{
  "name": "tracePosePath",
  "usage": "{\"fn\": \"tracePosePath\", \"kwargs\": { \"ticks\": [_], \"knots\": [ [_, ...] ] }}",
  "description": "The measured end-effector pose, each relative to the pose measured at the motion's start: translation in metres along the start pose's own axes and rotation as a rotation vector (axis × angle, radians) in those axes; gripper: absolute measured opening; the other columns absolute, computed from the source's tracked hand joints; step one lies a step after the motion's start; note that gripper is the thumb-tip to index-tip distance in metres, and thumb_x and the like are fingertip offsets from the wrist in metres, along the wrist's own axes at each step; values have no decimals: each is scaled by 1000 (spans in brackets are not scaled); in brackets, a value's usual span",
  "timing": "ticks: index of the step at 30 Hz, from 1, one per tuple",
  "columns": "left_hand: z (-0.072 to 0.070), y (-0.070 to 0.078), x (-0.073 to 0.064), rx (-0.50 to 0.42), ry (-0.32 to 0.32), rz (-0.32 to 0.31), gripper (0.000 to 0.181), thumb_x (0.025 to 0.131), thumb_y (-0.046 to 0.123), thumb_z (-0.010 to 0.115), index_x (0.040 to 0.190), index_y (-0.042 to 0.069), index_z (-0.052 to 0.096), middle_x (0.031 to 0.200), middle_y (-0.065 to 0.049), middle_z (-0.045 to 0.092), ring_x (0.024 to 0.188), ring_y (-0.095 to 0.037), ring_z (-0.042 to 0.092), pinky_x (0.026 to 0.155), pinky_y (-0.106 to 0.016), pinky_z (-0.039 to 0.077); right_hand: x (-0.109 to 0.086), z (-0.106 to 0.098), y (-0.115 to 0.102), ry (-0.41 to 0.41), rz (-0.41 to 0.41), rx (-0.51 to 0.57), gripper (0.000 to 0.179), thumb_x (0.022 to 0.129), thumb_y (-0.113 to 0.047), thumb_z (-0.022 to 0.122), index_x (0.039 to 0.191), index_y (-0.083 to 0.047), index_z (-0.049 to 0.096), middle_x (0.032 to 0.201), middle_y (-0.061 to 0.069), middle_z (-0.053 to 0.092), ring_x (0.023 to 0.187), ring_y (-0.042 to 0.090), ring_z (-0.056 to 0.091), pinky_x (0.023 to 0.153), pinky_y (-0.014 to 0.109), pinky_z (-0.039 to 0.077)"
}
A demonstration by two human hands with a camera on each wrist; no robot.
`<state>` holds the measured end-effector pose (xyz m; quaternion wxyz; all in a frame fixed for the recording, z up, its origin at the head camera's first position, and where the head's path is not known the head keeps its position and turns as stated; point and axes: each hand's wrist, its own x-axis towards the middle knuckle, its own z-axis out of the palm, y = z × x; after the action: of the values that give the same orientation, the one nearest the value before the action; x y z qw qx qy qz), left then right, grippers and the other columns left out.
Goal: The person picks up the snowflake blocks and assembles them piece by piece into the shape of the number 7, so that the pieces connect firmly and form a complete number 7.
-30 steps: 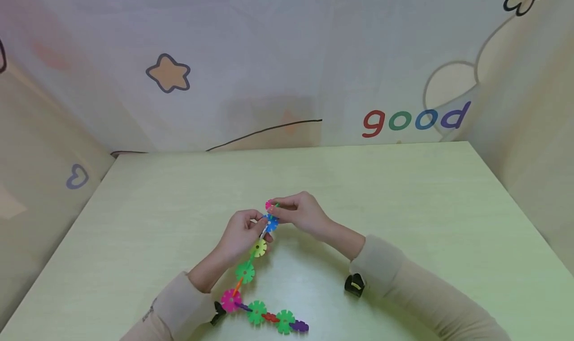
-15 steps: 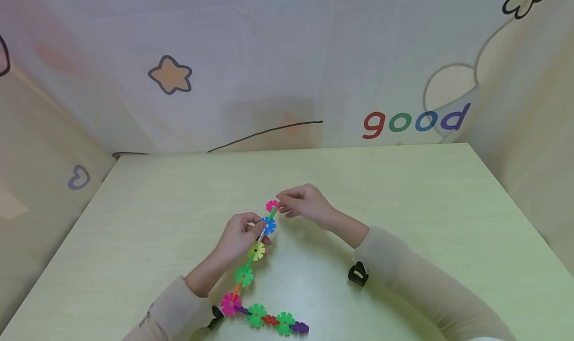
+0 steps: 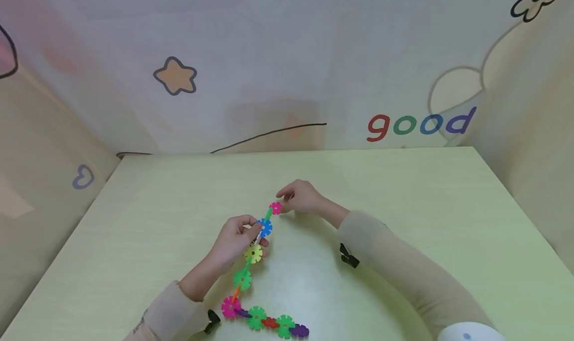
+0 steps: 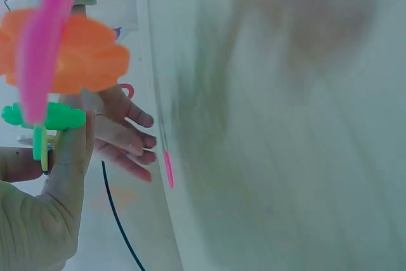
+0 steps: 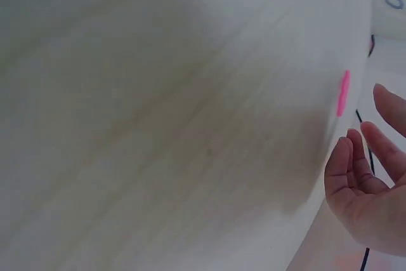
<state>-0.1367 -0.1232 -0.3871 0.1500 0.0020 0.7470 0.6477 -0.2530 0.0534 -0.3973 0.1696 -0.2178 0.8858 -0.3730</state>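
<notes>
A chain of coloured snowflake discs runs down the table in the head view. My left hand (image 3: 237,239) pinches it near the blue disc (image 3: 265,227). A green disc (image 3: 268,215) stands edge-on above the blue one. At the chain's far end is a small pink disc (image 3: 275,208); whether it joins the green one I cannot tell. My right hand (image 3: 302,197) hovers beside it, fingers loosely bent and holding nothing. In the right wrist view, a pink disc (image 5: 343,93) appears edge-on beyond the fingers. Close to the left wrist camera hang an orange disc (image 4: 89,55) and a pink one.
Lower down, the chain passes a yellow disc (image 3: 253,253) and a green disc (image 3: 242,279) to a pink disc (image 3: 230,307), then bends right to a purple disc (image 3: 299,330). A printed cloth (image 3: 269,72) backs the pale table (image 3: 403,206).
My right hand has let go of the pink disc end and drawn slightly away, its fingers parting. My left hand keeps its pinch, shifting a little left and down.
</notes>
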Motion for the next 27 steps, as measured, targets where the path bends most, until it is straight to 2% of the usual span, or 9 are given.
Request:
{"fn": "tracePosePath", "kwargs": {
  "ticks": [6,11,15,19,22,27],
  "knots": [
    [-2,1,-2,-23,-19,-15,18,95,7,46,89,-9,50,71,-22,64,59,-30,65,55,-26,53,11,4,4,-42,53,-83,38,74,-14,75,111,-10,66,92,3,59,86,17,50,77,27,43],
    [-4,2,-2,-46,-42,-22,18,95,7,45,92,-10,49,72,-22,64,57,-27,65,57,-29,54,15,7,1,-73,36,-176,35,74,-17,76,108,-13,68,90,1,58,85,17,49,75,27,41],
    [-6,2,-1,-50,-62,-20,19,95,8,45,93,-10,50,73,-22,64,58,-27,65,57,-29,54,15,9,-2,-88,17,-235,24,73,-15,76,96,-12,68,87,1,56,84,17,48,74,28,42],
    [-6,2,1,-47,-88,-2,19,96,8,45,93,-10,49,76,-25,64,59,-28,65,57,-30,55,11,7,-2,-59,34,-205,20,72,-10,76,86,-9,62,85,3,55,81,18,49,70,26,44],
    [-6,2,4,-42,-106,11,19,96,9,45,96,-9,48,79,-28,63,61,-29,66,59,-30,55,6,4,0,-42,66,-129,16,75,-7,73,85,-8,61,84,4,56,77,19,51,64,24,46],
    [-6,1,8,-26,-122,22,24,96,10,44,113,-8,46,84,-30,63,63,-29,66,61,-31,55,-5,-4,7,-30,71,25,12,80,-8,68,91,-3,64,80,5,59,66,16,52,57,22,47]
  ]
}}
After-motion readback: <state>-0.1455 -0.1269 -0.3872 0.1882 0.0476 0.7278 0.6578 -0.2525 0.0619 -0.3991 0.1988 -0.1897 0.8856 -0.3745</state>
